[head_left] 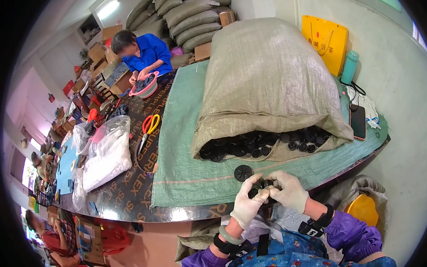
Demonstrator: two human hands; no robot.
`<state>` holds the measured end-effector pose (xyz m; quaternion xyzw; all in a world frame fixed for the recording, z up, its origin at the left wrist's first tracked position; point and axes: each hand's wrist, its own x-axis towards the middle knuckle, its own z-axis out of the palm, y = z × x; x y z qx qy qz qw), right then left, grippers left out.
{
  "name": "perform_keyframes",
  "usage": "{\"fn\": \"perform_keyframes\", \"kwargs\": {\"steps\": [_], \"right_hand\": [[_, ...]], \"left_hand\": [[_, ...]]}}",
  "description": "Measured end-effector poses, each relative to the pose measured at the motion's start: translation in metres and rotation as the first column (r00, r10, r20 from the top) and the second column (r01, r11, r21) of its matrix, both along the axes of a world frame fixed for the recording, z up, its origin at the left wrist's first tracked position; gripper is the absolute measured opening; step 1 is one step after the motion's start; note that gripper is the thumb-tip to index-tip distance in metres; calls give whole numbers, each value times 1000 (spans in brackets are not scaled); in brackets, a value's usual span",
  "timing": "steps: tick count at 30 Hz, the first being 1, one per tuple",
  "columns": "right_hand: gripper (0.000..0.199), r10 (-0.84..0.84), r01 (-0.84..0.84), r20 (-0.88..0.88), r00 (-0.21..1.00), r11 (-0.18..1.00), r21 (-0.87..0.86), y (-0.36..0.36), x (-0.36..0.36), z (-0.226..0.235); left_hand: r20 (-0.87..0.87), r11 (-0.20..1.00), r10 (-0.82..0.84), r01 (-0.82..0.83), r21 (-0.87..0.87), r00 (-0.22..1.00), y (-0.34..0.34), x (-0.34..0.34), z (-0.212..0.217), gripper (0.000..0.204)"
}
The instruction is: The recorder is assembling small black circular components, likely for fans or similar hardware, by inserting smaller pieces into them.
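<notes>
apron (289, 251): blue patterned cloth, lower edge of the frame, nearest the camera.
left hand (248, 203): white-gloved, lower centre, pinching small black parts (262, 184).
right hand (289, 190): white-gloved, fingers curled onto the same parts from the other side; exact shapes hidden.
grip: 2 hands meet fingertip to fingertip, seemingly to steady something small.
black disc (243, 173): flat on the green sheet (180, 132), just beside the left hand, probably kept within reach.
big sack (272, 69): lies across the centre, mouth facing the hands, likely for easy access; black round parts (255, 149) fill the opening.
basin (152, 91): upper left, pink-rimmed, holding dark pieces (142, 83) at a co-worker's hands.
clear bag (110, 153): left on the bench (112, 200), white contents, kind unclear.
yellow bag (326, 57): upper right, upright by the wall, contents hidden.
</notes>
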<state>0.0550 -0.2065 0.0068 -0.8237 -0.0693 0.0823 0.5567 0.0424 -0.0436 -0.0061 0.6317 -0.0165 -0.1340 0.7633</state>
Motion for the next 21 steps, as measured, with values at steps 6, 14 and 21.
{"fn": "perform_keyframes", "kwargs": {"steps": [6,14,21], "right_hand": [[30,94,-74,343,935,995,-71,-4,-8,9],[29,52,-61,104,993,995,80,-3,-13,6],[28,123,-80,480,868,991,-108,1,-16,10]], "left_hand": [[-58,984,-50,39,-172,997,2,-8,20,63],[578,874,-73,-227,429,813,4,-10,13,59],[86,997,-74,71,32,994,12,-13,12,61]]}}
